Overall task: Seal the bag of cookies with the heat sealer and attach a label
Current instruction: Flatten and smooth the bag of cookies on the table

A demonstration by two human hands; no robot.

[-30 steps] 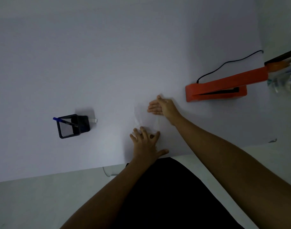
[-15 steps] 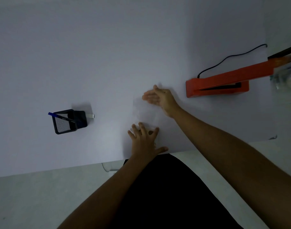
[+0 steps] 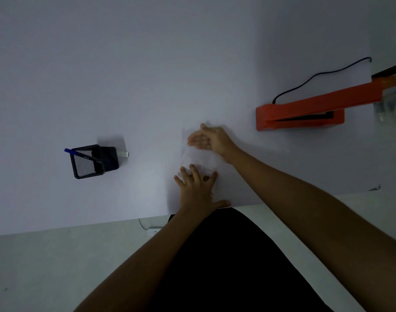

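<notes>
A clear, nearly see-through bag [image 3: 198, 157] lies flat on the white table [image 3: 125, 86] in front of me. My left hand [image 3: 198, 188] presses flat on its near end, fingers spread. My right hand [image 3: 211, 140] rests on its far end, fingers together and pointing left, palm partly turned up. Neither hand grips anything. The orange heat sealer [image 3: 305, 111] stands to the right with its arm raised and a black cord [image 3: 316, 75] running back from it. The bag's contents cannot be made out in the dim light.
A black mesh pen holder [image 3: 88, 162] with a blue pen [image 3: 80, 154] stands at the left, a dark tape dispenser [image 3: 111, 157] beside it. Clear packaging [image 3: 392, 104] lies at the right edge. The table's near edge runs just behind my left wrist.
My right hand has slid a little left and back across the far end of the bag. My left hand has stayed flat on the near end.
</notes>
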